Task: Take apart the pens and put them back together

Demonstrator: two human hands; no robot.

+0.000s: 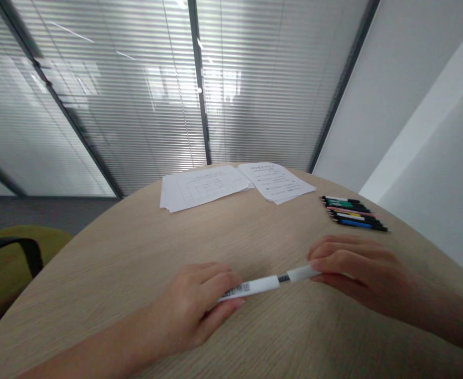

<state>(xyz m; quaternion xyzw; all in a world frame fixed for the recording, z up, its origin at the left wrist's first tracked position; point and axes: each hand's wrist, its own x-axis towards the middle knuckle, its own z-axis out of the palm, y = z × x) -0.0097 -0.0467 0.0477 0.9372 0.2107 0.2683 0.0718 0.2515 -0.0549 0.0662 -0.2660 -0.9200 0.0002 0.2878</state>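
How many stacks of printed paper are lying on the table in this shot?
2. The left stack lies near the far edge of the pale wood table; the right stack lies just beside it, their edges nearly meeting.

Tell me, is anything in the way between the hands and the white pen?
Nothing visible: the left hand and the right hand both touch the white pen, one at each end.
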